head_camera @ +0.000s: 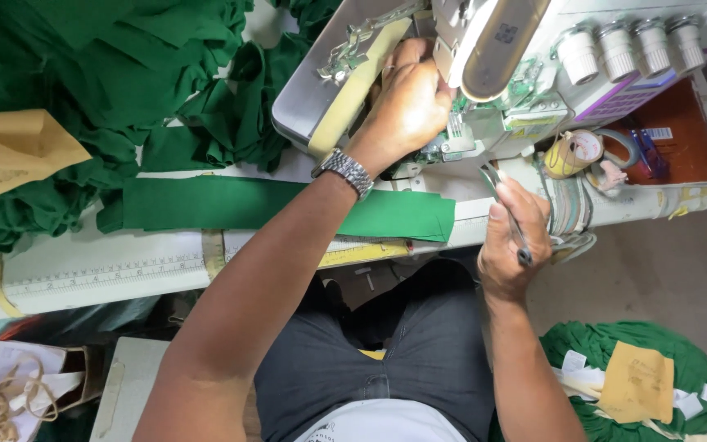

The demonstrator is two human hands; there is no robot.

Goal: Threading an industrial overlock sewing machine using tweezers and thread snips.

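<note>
My left hand (407, 106), with a metal watch (345, 170) on the wrist, reaches into the needle area of a grey sewing machine (484, 49), fingers curled against the machine's inner parts. What the fingers pinch is hidden. My right hand (515, 241) is closed around slim metal tweezers (507, 209) whose tips point up toward the machine. A long green fabric strip (206, 203) lies flat on the white table (108, 274) under my left forearm.
Heaped green fabric (100, 74) fills the table's left, with a tan paper piece (10, 151) on it. Thread cones (623, 45) stand at top right beside an orange tray (681, 139) and tape rolls (574, 151). More green fabric (640, 368) lies on the floor at right.
</note>
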